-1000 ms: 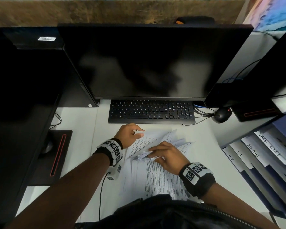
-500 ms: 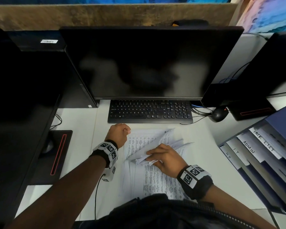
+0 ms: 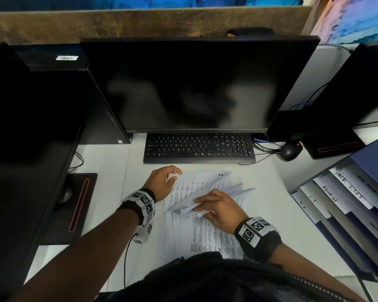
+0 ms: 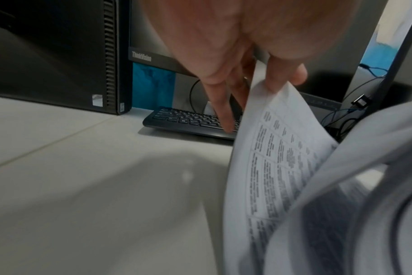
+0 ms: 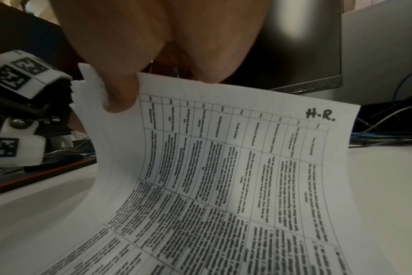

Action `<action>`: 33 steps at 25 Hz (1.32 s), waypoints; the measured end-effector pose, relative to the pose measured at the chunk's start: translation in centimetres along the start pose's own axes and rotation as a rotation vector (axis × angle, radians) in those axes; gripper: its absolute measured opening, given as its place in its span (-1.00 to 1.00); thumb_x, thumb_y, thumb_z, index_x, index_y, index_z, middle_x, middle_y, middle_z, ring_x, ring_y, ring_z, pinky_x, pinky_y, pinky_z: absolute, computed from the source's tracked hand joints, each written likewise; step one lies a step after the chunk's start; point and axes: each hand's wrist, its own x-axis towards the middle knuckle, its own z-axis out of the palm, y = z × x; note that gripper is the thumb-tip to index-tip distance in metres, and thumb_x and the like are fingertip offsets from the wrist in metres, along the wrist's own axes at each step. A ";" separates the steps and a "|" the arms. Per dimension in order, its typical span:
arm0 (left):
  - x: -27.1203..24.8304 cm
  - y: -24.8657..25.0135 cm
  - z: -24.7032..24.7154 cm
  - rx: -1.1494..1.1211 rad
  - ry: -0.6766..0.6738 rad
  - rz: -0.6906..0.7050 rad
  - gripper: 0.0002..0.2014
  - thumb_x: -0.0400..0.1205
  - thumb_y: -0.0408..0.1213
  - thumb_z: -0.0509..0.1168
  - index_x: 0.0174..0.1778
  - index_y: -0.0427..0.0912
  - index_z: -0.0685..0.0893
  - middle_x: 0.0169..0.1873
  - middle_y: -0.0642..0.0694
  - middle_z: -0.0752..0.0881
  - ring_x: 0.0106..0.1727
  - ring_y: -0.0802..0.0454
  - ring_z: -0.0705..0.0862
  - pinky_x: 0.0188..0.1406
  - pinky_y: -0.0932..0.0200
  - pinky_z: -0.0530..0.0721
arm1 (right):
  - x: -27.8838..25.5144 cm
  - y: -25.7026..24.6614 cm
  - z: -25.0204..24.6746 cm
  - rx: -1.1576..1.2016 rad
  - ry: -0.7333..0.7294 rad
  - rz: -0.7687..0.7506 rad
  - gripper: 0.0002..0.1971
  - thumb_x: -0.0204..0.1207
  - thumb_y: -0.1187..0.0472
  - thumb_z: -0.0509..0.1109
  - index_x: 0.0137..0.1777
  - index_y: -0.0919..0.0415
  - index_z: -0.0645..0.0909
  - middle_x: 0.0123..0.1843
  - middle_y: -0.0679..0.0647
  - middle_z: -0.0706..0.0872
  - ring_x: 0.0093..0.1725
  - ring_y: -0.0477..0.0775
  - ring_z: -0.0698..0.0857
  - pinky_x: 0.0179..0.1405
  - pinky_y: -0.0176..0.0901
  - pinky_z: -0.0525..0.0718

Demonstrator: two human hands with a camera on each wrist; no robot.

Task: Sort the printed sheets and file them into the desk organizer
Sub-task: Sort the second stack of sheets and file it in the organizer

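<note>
A stack of printed sheets (image 3: 207,234) lies on the white desk in front of the keyboard. The exposed sheet (image 5: 247,167) carries a table and the handwritten mark "H.R." (image 3: 220,175). My left hand (image 3: 172,174) pinches a sheet's upper left corner between thumb and fingers (image 4: 285,74), lifting its edge (image 4: 282,158). My right hand (image 3: 196,209) grips a curled-back bundle of sheet corners (image 3: 190,211), thumb (image 5: 120,93) pressed on the paper. The blue desk organizer (image 3: 358,243) stands at the right with tabs marked H.R, I.T, ADMIN and TASK LIST.
A black keyboard (image 3: 199,148) and a dark monitor (image 3: 196,83) stand just behind the papers. A mouse (image 3: 289,151) and cables lie right of the keyboard. A black computer tower (image 4: 59,55) and another mouse on its pad (image 3: 72,205) are at the left.
My left hand was on the sheets, drew back into a fist at the stack's left edge, and now pinches a sheet's corner again. The right hand keeps its hold on the bundle.
</note>
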 end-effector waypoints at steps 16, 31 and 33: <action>-2.2 -0.6 0.9 -0.373 -0.084 -0.049 -0.82 0.59 -0.22 0.37 0.05 -0.17 0.78 0.05 0.00 0.70 0.11 0.18 0.66 0.11 0.41 0.58 | 1.4 0.5 -0.5 -0.004 -0.068 0.027 -0.71 0.44 0.24 0.47 0.12 -0.07 0.72 0.62 -0.07 0.23 0.11 -0.04 0.59 0.19 -0.17 0.49; -0.7 0.5 2.4 -0.023 -0.104 -0.248 -0.72 0.56 -0.11 0.40 -0.08 -0.30 0.79 -0.18 -0.04 0.64 -0.13 0.04 0.58 -0.06 0.29 0.44 | 0.8 0.9 -0.5 0.047 -0.024 -0.002 -0.71 0.48 0.23 0.43 0.16 -0.09 0.72 0.23 -0.13 0.71 0.12 -0.12 0.52 0.13 -0.22 0.50; -1.3 0.8 2.4 -0.111 -0.149 -0.212 -0.79 0.55 -0.15 0.43 -0.03 -0.20 0.81 -0.12 -0.01 0.70 -0.06 0.05 0.65 -0.05 0.35 0.51 | 0.9 0.8 -0.4 0.047 -0.020 -0.001 -0.71 0.48 0.24 0.43 0.15 -0.09 0.72 0.23 -0.13 0.71 0.12 -0.13 0.51 0.13 -0.23 0.49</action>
